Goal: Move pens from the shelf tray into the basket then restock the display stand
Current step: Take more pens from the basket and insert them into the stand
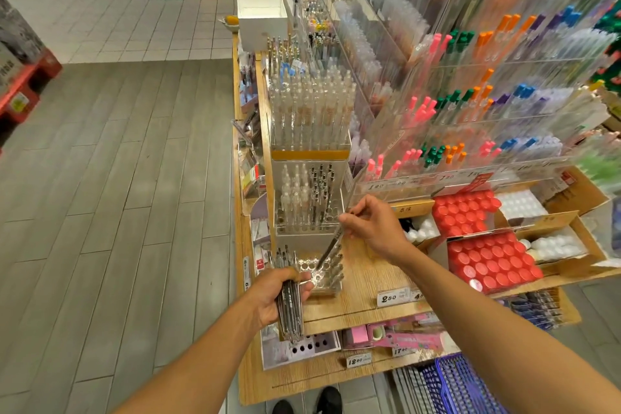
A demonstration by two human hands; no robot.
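Note:
My left hand grips a bundle of clear pens, tips pointing down, just left of a small clear display stand with round holes on the wooden shelf. My right hand pinches a single pen by its top end. That pen slants down with its tip at one of the stand's holes. A few pens stand along the stand's right side. A blue basket sits on the floor at the lower right.
Behind the stand rises a taller white tiered pen display. Clear racks of coloured pens fill the right. Red-capped bottles in boxes lie to the right. Grey floor opens to the left. My shoes are below the shelf edge.

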